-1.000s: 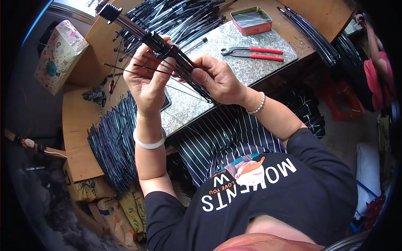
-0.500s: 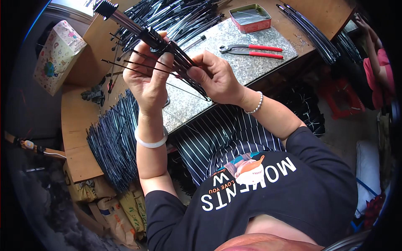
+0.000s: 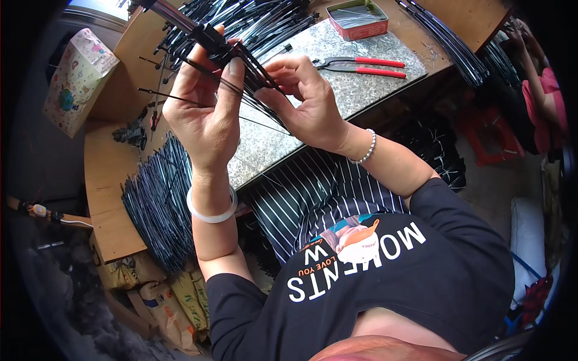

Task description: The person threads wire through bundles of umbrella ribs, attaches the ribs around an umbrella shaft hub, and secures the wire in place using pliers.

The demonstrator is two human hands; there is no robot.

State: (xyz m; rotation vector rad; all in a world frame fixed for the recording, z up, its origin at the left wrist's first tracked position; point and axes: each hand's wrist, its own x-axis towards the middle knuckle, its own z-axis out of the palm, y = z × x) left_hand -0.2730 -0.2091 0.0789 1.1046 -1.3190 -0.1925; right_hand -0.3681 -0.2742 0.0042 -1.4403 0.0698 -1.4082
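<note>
Above the grey speckled slab (image 3: pixel 259 156) I hold up an umbrella frame (image 3: pixel 212 41), with a metal shaft, a black hub and thin black ribs. It is tilted, its shaft running out past the upper left. My left hand (image 3: pixel 205 123) is closed around the hub, thumb pressed on its near side; a few loose ribs splay out between the fingers. Against the gathered ribs, my right hand (image 3: pixel 313 111) pinches with thumb and forefinger, the other fingers curled. Pincers with red handles (image 3: pixel 379 67) lie on the slab beyond my right hand.
An open red tin (image 3: pixel 361 30) of thin wires stands at the slab's far edge. Umbrella frames (image 3: pixel 247 24) are heaped at the back. A thick rib bundle (image 3: pixel 156 204) lies at left, another bundle (image 3: pixel 448 42) at far right. Another person's arm (image 3: pixel 536 72) shows at right.
Both hands and the umbrella frame have shifted slightly left and up. My right hand has moved along the ribs toward the hub, and its fingers have lifted a little.
</note>
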